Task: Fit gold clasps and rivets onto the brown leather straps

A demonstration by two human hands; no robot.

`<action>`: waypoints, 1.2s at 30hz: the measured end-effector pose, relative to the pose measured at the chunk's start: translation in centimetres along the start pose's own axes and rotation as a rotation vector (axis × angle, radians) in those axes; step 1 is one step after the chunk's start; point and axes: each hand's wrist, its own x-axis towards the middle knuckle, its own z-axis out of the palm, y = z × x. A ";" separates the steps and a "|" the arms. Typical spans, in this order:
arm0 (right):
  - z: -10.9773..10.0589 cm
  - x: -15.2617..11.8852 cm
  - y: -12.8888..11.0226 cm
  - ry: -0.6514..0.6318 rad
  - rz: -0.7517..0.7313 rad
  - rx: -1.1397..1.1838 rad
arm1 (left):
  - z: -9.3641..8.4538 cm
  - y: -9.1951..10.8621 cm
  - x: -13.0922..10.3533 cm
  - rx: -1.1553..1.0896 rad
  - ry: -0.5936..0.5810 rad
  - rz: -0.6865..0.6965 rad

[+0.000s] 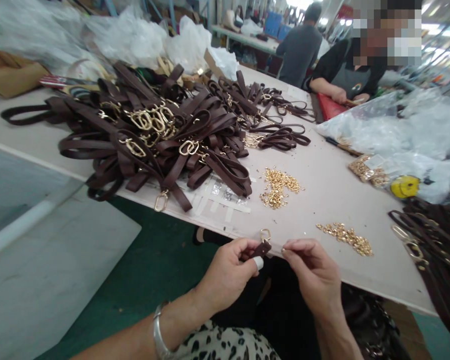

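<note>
My left hand [230, 270], with a white wrap on the thumb, pinches the end of a dark brown strap [261, 249]. A gold ring [265, 234] hangs from that strap end, over the table's front edge. Just to the right, my right hand [315, 270] is closed in a pinch of thumb and forefinger, with a tiny gold piece [283, 250] at the fingertips. The two hands are apart. Beyond them on the table lie a larger heap of small gold pieces [279, 187] and a smaller one [347, 238] farther right.
A big pile of brown straps with gold rings [165, 130] covers the left of the table [315, 200]. More straps [431, 250] hang over the right edge. Clear plastic bags [408, 130] lie at the right. A person [348, 75] works across the table; another sits farther back.
</note>
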 end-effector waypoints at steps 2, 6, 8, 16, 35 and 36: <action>2.1 -1.6 -0.7 -0.009 -0.033 0.085 | 0.0 0.0 -0.1 0.048 0.014 0.055; 3.8 -2.8 -0.6 0.039 -0.125 0.083 | 0.0 0.1 -0.5 0.131 0.030 0.147; 3.8 -2.9 -0.3 0.032 -0.168 0.034 | -0.1 0.1 -0.7 0.152 0.039 0.167; 4.0 -3.7 0.0 0.124 -0.184 -0.036 | -0.2 -0.1 -0.8 0.246 0.037 0.266; 4.1 -5.1 0.7 0.207 0.373 0.364 | 0.7 -0.9 -1.0 0.504 0.000 0.517; 3.9 -5.2 1.2 0.213 0.398 0.367 | 0.7 -1.2 -0.8 0.552 -0.026 0.555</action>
